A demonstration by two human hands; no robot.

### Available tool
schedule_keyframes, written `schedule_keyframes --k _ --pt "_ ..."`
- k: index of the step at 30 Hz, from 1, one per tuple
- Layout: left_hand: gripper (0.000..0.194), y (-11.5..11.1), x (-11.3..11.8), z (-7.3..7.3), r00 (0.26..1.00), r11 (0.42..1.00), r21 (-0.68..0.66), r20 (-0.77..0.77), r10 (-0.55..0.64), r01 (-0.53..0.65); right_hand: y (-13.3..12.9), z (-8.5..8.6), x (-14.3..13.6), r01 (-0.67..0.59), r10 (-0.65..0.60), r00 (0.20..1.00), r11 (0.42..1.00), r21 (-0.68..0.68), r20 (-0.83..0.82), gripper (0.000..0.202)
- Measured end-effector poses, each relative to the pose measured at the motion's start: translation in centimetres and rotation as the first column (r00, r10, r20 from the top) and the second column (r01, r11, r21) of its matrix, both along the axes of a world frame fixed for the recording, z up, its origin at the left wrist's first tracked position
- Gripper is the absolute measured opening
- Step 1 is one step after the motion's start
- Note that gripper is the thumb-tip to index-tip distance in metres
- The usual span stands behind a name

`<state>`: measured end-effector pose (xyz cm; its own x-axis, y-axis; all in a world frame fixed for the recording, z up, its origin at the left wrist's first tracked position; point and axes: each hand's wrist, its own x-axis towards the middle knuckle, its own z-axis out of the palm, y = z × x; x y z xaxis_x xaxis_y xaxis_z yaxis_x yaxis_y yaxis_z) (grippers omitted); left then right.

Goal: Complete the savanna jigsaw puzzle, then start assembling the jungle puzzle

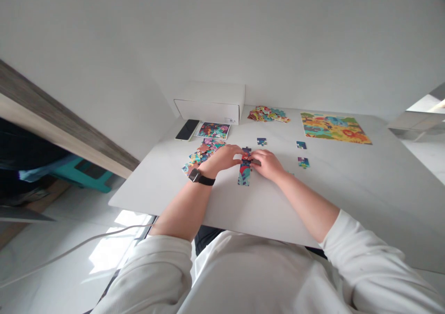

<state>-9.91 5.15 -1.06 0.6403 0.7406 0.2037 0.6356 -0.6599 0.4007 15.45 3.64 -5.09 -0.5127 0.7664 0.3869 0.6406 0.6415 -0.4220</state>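
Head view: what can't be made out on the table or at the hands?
All in the head view:
- Strip: upper edges, partly hidden by left hand and right hand.
- Near pile: part hidden by left hand and wrist.
- Piece by right wrist: mostly hidden by right arm.
- Box label: too small.
- Watch face: too small.

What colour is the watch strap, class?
The watch strap is black, seen best in the head view.

Motifs on the loose puzzle pieces (301,144) too small to tell. Print on the white box's label (230,120) unreadable. Sleeves (368,253) cut off by frame edge.
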Motion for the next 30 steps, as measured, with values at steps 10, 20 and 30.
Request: schedule_keyframes --k 10,20,30 --pt "0.028 0.32 -0.12 -0.6 1.0 1.0 0.004 -0.02 -0.007 0.007 0.14 -0.27 0.02 -0.055 0.054 0.998 0.998 0.028 0.031 0.024" --pt "0.025 0.22 -0.05 -0.59 0.999 1.0 0.028 -0.034 -0.009 0.01 0.23 -0.4 -0.29 -0.027 0.024 0.997 0.999 0.039 0.07 0.031" --pt "0.025 0.18 0.23 -0.37 0.999 0.999 0.032 -0.051 0.01 -0.008 0.12 -0.38 -0.49 -0.006 0.003 0.996 0.999 0.038 0.094 0.031"
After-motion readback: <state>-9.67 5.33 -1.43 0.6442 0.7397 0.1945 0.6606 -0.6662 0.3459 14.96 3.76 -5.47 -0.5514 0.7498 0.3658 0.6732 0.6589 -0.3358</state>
